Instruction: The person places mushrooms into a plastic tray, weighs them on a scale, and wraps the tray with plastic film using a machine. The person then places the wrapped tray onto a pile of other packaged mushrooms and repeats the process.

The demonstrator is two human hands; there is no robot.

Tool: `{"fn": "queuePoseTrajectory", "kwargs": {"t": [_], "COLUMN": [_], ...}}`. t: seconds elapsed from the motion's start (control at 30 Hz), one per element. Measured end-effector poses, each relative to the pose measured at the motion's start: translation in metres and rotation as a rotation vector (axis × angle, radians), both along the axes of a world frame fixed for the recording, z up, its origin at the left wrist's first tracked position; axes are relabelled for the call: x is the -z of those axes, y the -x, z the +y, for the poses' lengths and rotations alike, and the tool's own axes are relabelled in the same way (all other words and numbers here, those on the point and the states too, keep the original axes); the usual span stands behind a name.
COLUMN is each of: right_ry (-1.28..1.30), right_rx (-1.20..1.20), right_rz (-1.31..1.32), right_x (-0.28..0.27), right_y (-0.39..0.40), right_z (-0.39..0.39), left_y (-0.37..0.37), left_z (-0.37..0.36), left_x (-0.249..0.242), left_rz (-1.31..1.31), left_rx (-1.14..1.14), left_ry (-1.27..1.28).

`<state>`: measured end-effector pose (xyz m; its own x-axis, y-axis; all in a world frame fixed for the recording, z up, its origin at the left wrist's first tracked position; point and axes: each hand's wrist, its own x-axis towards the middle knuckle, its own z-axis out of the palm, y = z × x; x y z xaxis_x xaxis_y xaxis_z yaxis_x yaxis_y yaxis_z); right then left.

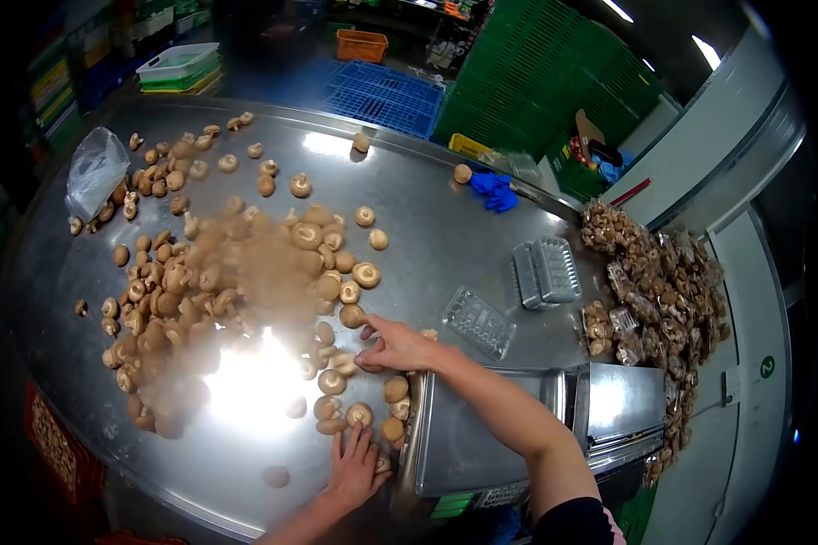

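Observation:
My right hand reaches over the metal table from the right, thumb and index finger apart. Its index fingertip touches a brown mushroom, and its thumb is close to another mushroom showing its pale underside. Lower down, my left hand has its fingers stretched out, their tips against a mushroom. A further mushroom lies beside that hand, partly hidden by it. Several mushrooms sit between my hands and the weighing scale.
A large mushroom pile spreads left, blurred by glare and lens smear. A plastic bag lies at the far left. Clear trays, one loose tray and a blue glove are right. Packed mushrooms are heaped beyond the scale.

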<state>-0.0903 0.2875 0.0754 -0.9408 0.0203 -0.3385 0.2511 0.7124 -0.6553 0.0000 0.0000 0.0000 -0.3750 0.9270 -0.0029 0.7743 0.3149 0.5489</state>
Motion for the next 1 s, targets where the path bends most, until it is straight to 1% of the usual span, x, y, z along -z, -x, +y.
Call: {"fn": "queuePoseTrajectory", "kwargs": {"t": [0.07,0.1,0.13,0.17,0.2,0.27,0.33,0.37,0.4,0.47,0.53,0.57,0.63,0.67,0.77,0.8,0.9,0.93,1.0], "right_ry": [-0.070,-0.349,-0.565,-0.558,-0.534,-0.517,-0.470,-0.440,-0.397,-0.438,-0.479,-0.474,-0.466,-0.439,-0.271,-0.276,-0.439,-0.487,-0.590], "right_rx": [0.074,0.062,0.047,0.046,0.042,0.029,0.006,0.092,0.170,0.240,0.231,0.182,0.083,0.115,0.038,-0.034,-0.201,-0.270,-0.368], "right_rz": [0.029,-0.157,-0.323,-0.374,-0.425,-0.527,-0.625,-0.626,-0.647,-0.678,-0.724,-0.710,-0.659,-0.657,-0.676,-0.756,-0.704,-0.704,-0.672], "right_x": [0.005,-0.007,-0.009,-0.006,-0.002,-0.002,-0.015,-0.021,-0.022,-0.015,0.005,0.011,0.018,0.021,0.027,0.017,0.011,0.007,-0.007], "right_y": [-0.006,-0.021,-0.026,-0.030,-0.033,-0.031,-0.015,-0.009,-0.009,-0.017,-0.025,-0.030,-0.029,-0.027,-0.015,-0.005,0.004,0.002,-0.002], "right_z": [-0.001,0.038,0.056,0.062,0.058,0.061,0.059,0.063,0.068,0.080,0.083,0.080,0.075,0.072,0.059,0.044,0.013,0.005,-0.016], "left_y": [-0.001,-0.013,-0.015,-0.017,-0.017,-0.019,-0.013,-0.010,-0.008,-0.002,0.002,0.005,0.005,0.001,0.000,0.000,0.010,0.017,0.039], "left_z": [-0.014,0.018,0.022,0.019,0.007,0.006,0.008,0.007,0.006,0.001,-0.005,-0.007,-0.002,-0.001,0.017,0.024,0.038,0.036,0.020], "left_x": [-0.007,-0.002,-0.006,-0.009,-0.012,-0.010,-0.016,-0.019,-0.017,-0.015,-0.024,-0.026,-0.012,-0.008,-0.016,-0.013,-0.001,0.003,-0.001], "left_rz": [-0.016,-0.013,0.012,0.034,0.052,0.077,0.035,0.005,0.082,-0.009,-0.042,-0.028,0.079,0.126,0.149,0.133,0.092,0.140,0.111], "left_rx": [-0.016,-0.037,-0.065,-0.095,-0.085,-0.056,-0.044,-0.038,-0.043,-0.064,-0.101,-0.111,-0.177,-0.210,-0.201,-0.186,-0.274,-0.325,-0.372], "left_ry": [0.028,-0.045,-0.057,-0.055,-0.027,-0.014,-0.013,0.000,-0.027,0.012,-0.005,-0.021,-0.087,-0.115,-0.166,-0.128,-0.121,-0.133,-0.099]}}
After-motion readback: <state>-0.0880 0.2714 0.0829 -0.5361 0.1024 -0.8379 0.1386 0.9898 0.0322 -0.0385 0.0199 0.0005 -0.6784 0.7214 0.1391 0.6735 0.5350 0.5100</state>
